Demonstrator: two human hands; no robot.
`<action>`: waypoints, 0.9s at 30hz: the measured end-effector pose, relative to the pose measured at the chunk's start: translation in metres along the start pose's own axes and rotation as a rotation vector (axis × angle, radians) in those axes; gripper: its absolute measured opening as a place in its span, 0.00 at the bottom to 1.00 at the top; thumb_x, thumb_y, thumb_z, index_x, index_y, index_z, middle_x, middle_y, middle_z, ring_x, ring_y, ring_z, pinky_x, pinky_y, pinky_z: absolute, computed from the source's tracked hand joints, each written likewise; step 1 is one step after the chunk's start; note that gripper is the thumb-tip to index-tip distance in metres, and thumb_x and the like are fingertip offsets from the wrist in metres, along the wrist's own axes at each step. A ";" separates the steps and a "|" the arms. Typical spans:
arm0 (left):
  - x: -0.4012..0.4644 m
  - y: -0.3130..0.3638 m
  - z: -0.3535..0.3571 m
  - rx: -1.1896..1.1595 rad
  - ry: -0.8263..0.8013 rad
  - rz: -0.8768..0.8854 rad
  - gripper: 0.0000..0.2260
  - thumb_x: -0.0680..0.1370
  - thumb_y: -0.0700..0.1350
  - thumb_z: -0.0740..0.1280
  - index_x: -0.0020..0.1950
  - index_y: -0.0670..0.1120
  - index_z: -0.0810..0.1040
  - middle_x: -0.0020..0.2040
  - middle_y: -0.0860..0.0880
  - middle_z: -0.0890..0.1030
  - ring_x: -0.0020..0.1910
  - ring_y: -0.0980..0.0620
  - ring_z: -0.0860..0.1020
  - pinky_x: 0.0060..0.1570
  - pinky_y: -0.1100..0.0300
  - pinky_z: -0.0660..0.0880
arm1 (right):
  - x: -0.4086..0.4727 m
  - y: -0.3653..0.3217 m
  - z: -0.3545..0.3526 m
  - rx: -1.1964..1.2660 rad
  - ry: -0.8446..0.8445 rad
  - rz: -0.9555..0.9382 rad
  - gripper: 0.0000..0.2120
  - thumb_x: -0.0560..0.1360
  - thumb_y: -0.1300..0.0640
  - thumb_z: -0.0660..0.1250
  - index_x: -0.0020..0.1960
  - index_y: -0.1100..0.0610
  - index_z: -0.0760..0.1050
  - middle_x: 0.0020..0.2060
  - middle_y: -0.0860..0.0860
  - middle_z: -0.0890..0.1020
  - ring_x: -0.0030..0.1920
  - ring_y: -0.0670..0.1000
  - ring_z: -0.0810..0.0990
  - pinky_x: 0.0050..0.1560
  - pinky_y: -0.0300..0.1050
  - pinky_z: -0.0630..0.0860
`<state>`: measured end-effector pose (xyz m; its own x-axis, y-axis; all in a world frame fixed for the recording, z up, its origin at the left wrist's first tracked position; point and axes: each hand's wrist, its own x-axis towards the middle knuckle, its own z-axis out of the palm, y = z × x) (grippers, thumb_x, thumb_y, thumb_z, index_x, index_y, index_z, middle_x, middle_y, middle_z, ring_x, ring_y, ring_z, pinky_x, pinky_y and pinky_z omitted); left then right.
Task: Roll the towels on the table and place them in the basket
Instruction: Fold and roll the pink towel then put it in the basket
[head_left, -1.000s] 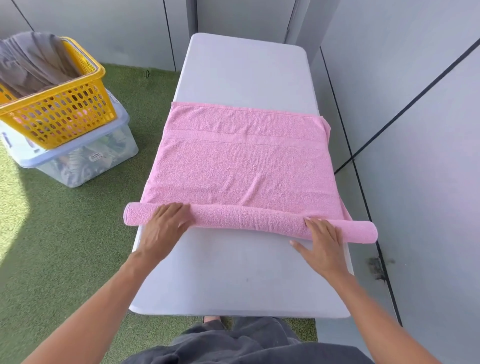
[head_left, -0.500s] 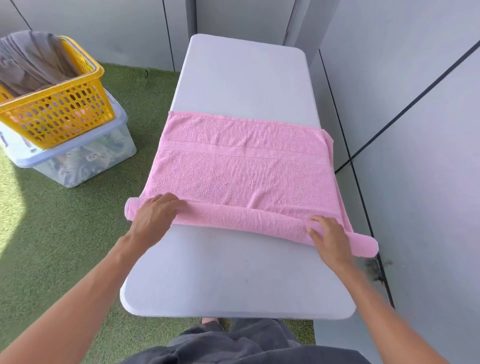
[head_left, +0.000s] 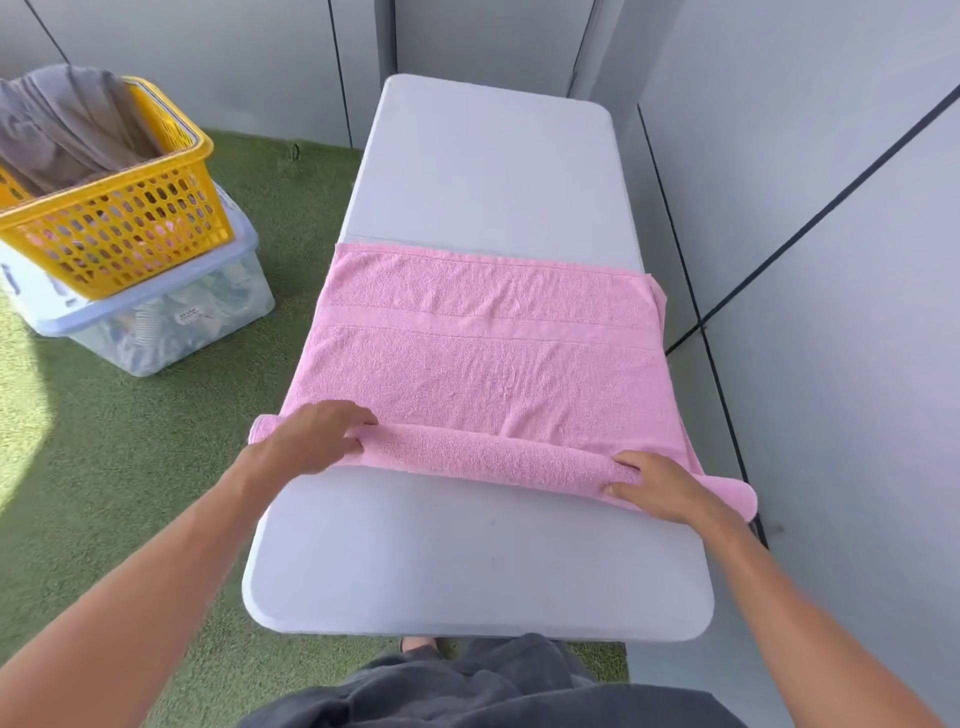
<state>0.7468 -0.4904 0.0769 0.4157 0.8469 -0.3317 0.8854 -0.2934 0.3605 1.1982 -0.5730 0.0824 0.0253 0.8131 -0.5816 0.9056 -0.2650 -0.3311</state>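
Observation:
A pink towel (head_left: 483, 358) lies across the white table (head_left: 493, 171), its near edge wound into a thick roll (head_left: 483, 454) that spans the table's width. My left hand (head_left: 311, 441) rests on the roll's left end with fingers curled over it. My right hand (head_left: 660, 488) presses on the roll near its right end, which sticks out past the table edge. The yellow basket (head_left: 119, 228) stands on the left, up on a clear box, with a grey cloth (head_left: 62, 124) draped inside it.
A clear plastic storage box (head_left: 171, 322) with a pale lid sits on green artificial turf (head_left: 130, 457) under the basket. Grey wall panels run close along the table's right side and behind it. My dark trousers show at the bottom edge.
Both hands have pushed the roll away from me, so it is thicker and the flat part of the towel is shorter. The camera view has shifted slightly.

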 end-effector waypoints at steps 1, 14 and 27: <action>-0.001 0.000 0.004 0.028 0.147 0.039 0.15 0.76 0.42 0.69 0.63 0.50 0.78 0.57 0.51 0.80 0.57 0.45 0.77 0.57 0.51 0.71 | 0.001 -0.001 0.001 0.047 0.065 -0.012 0.22 0.74 0.46 0.70 0.66 0.49 0.73 0.60 0.48 0.78 0.61 0.52 0.76 0.62 0.50 0.71; -0.017 0.003 0.042 0.030 0.346 0.164 0.12 0.75 0.48 0.71 0.57 0.45 0.80 0.49 0.48 0.81 0.50 0.43 0.80 0.53 0.50 0.75 | -0.003 -0.012 0.042 -0.267 0.462 -0.110 0.25 0.75 0.45 0.68 0.68 0.53 0.71 0.60 0.50 0.77 0.64 0.55 0.71 0.67 0.54 0.63; -0.024 0.022 0.037 0.010 0.536 0.056 0.08 0.76 0.47 0.70 0.54 0.48 0.82 0.50 0.50 0.80 0.51 0.44 0.77 0.45 0.47 0.78 | -0.001 -0.018 0.047 0.051 0.597 -0.161 0.17 0.79 0.50 0.63 0.66 0.53 0.73 0.63 0.49 0.75 0.67 0.54 0.71 0.70 0.55 0.63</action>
<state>0.7641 -0.5337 0.0609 0.3004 0.9366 0.1804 0.8679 -0.3469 0.3556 1.1620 -0.5938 0.0537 0.1356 0.9907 -0.0096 0.8969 -0.1268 -0.4237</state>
